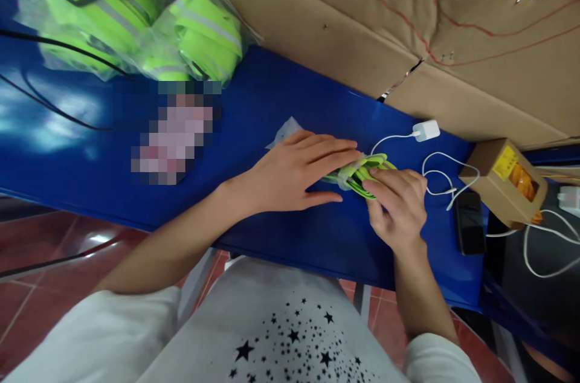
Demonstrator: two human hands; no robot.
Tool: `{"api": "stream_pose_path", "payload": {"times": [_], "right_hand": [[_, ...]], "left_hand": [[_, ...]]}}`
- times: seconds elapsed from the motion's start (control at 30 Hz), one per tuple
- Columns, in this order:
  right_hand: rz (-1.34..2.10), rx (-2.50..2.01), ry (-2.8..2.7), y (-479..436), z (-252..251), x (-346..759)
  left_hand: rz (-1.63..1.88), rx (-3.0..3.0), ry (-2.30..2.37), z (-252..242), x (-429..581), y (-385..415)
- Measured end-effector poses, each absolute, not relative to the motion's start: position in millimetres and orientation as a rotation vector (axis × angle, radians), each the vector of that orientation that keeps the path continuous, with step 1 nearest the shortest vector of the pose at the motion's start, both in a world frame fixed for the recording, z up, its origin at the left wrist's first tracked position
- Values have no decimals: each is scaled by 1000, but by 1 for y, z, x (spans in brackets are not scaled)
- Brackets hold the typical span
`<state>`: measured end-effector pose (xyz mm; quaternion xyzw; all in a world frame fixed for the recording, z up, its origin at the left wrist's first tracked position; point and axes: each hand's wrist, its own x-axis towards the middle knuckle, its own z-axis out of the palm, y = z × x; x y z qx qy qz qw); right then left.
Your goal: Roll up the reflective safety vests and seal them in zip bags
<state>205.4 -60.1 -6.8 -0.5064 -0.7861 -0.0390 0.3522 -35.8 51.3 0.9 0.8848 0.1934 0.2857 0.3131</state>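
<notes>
My right hand (399, 202) is closed around a coiled neon-yellow strap (376, 167), its loops stacked in a flattened bundle. The bundle's left end sits at or within the mouth of a small clear plastic bag (286, 129). Across the bag, my left hand (299, 171) lies flat with its fingers stretched toward the strap, thumb apart. Most of the bag is hidden under that palm. Both hands are over the blue table (281, 232), near its middle.
Clear bags of neon-yellow reflective straps (203, 32) lie at the back left, beside a pixelated pink item (176, 135). To the right are a white charger (426, 130) with cable, a black phone (469, 223) and an open cardboard box (493, 183). Brown cardboard (317, 14) borders the back.
</notes>
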Motion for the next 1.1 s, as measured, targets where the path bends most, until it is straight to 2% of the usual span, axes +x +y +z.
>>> {"api": "stream_pose_path", "payload": {"times": [0.2,0.47,0.73,1.1], "right_hand": [[130,-1222,-1902,-64,-8,198],[172,-1253,-1910,-60,-15,186],[257,-1242,-1866,-59,-9,192],[183,-1343,-2064,-61,-2,182]], "left_hand": [[863,2425,440,-6,-34,52],[1019,2530,428,-25,-22,35],[644,2643,616,-17,-28,42],[833,2706,489,-29,-23,37]]}}
